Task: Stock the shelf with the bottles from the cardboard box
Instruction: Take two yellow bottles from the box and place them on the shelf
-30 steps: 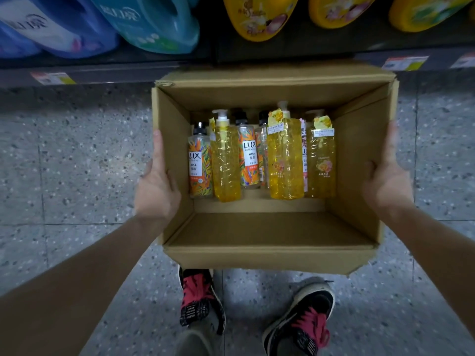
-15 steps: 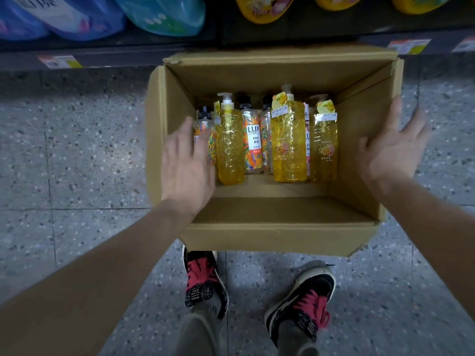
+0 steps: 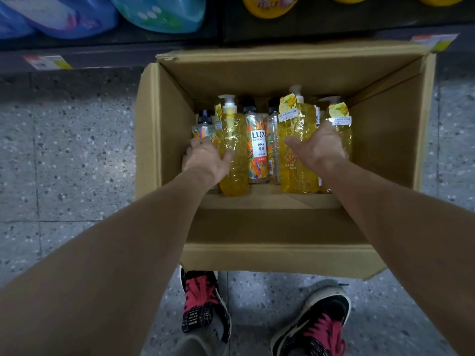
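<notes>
**Cardboard box** (image 3: 270,253): open-topped, on the speckled floor (image 3: 77,150), just below the shelf (image 3: 102,55) edge at 12 o'clock.

**Contents:** a row of bottles upright against the box's 12 o'clock wall; the 6 o'clock half of the base is bare cardboard. From 9 to 3 o'clock:
- floral bottle (image 3: 204,128) with a black cap
- slim yellow pump bottle (image 3: 235,173)
- LUX bottle (image 3: 258,150)
- another black-capped bottle, mostly hidden
- large yellow pump bottle (image 3: 295,173)
- end yellow bottle (image 3: 340,124)

**Left hand** (image 3: 205,160): inside the box at the row's 9 o'clock end. The fingers curl round the floral bottle and the thumb lies on the slim yellow pump bottle beside it.

**Right hand** (image 3: 318,150): at the 3 o'clock side. The thumb lies across the front of the large yellow pump bottle and the fingers are hidden behind it. It reads as a grip on that bottle.

**Step in hand:** taking hold, one bottle per hand. Neither bottle appears to have left the box floor.

**Next move:** likely a straight upward lift, clear of the neighbouring bottles and the box wall, then a carry toward 12 o'clock. The film-wrapped yellow bottle looks slippery, so a firm hold seems wise. The visible tier holds refill pouches (image 3: 159,14); the space for these bottles is out of view.

**Also present:** shoes (image 3: 203,304) at 6 o'clock.
</notes>
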`<state>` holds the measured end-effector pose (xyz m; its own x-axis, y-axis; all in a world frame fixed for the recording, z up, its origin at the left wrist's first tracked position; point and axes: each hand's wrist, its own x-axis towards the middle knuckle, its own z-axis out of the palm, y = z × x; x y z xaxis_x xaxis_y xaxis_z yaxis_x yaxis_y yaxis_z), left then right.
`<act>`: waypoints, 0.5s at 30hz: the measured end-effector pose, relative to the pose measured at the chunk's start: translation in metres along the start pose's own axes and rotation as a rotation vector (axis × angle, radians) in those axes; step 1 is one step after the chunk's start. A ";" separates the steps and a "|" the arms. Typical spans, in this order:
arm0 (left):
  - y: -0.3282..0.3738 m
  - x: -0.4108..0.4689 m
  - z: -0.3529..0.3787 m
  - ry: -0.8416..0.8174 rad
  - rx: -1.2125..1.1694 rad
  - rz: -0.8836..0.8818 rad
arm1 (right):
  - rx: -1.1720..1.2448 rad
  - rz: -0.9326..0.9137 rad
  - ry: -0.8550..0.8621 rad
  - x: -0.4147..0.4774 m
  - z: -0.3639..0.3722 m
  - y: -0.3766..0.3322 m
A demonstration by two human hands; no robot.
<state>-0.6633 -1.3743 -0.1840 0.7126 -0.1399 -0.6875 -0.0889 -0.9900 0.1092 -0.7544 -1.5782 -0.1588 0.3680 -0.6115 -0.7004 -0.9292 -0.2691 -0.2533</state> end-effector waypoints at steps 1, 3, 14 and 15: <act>0.000 0.005 0.003 0.012 -0.001 0.018 | 0.009 0.007 -0.007 0.003 0.000 -0.002; 0.000 0.012 0.008 0.011 -0.015 0.045 | 0.028 0.021 -0.018 0.007 0.001 -0.005; 0.002 0.000 0.040 0.135 -0.357 0.152 | 0.241 0.009 0.009 0.015 0.007 0.002; 0.003 -0.002 0.043 0.138 -0.406 0.146 | 0.259 0.004 0.000 0.014 0.006 0.003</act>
<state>-0.6954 -1.3776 -0.2133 0.8013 -0.2465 -0.5452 0.0656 -0.8695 0.4896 -0.7522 -1.5833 -0.1730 0.3640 -0.6119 -0.7022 -0.9084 -0.0667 -0.4128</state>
